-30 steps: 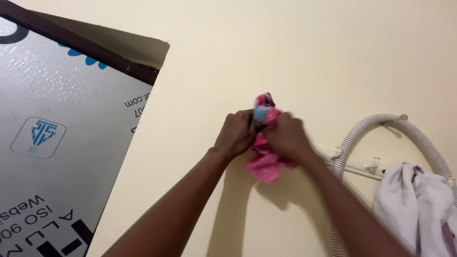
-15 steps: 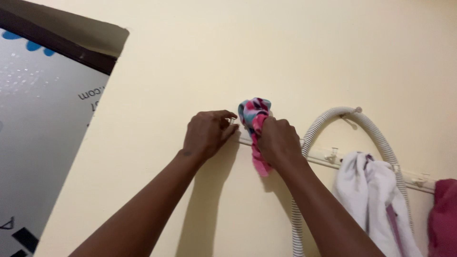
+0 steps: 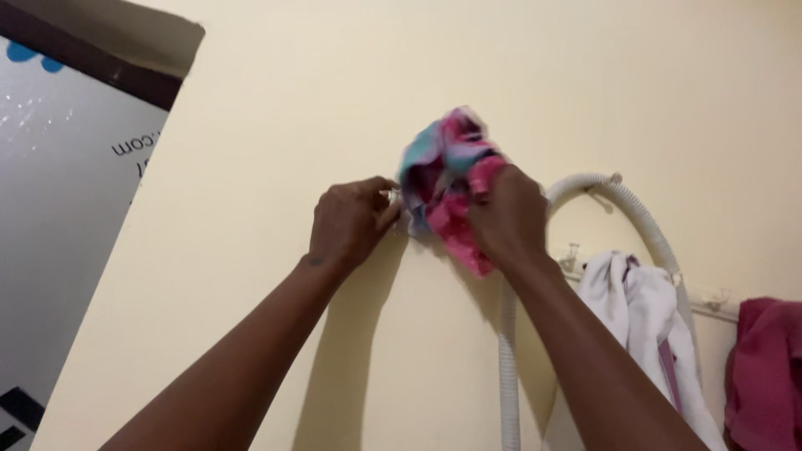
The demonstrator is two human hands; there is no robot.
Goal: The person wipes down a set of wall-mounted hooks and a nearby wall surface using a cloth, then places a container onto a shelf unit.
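Pink and blue cloth (image 3: 447, 179) is bunched up against the cream wall (image 3: 518, 75), at the left end of the hook rail (image 3: 643, 280). In the head view, the right hand (image 3: 507, 215) is closed around this cloth and holds it up near the wall. The left hand (image 3: 349, 221) is just left of the cloth, its fingers pinched together on a small hook (image 3: 393, 194); if it grips the cloth edge too, I cannot tell. I judge that the cloth is not yet hanging by itself, because the hand carries it. To the right of the cloth, a ribbed white hose (image 3: 585, 188) loops over the rail, then a white towel (image 3: 639, 313) and a dark red towel (image 3: 764, 372) hang. Far left of the cloth stands a grey panel with a dark frame (image 3: 58, 209).
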